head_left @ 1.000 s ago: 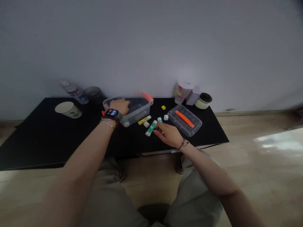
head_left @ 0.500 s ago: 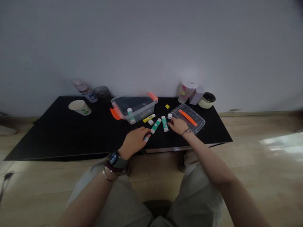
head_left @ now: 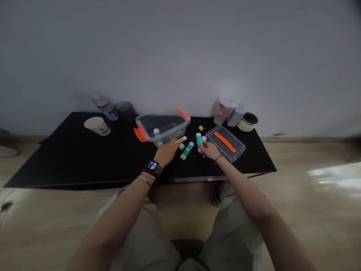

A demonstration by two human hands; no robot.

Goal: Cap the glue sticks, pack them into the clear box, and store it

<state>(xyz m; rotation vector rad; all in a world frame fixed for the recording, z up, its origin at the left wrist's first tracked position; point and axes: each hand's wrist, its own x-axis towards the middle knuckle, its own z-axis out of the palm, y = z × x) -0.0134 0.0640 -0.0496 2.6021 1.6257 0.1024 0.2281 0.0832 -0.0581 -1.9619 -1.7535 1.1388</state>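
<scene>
- Clear tub (head_left: 176, 133): one green-labelled stick (head_left: 156, 132) inside.
- Left hand (head_left: 166, 152), before the tub: fingers at a yellow stick (head_left: 181, 139); cannot tell whether gripping.
- Right hand (head_left: 210, 150), right of the tub: fingers narrowed, holding a second green stick (head_left: 199, 139).
- Clear lid (head_left: 238, 148): farther right of the tub.

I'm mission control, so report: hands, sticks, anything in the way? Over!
Left hand at slim yellow stick, right hand at green-and-white cylindrical stick; grips unclear. Another green-and-white stick lies between hands. Clear rectangular plastic box lidless.
</scene>
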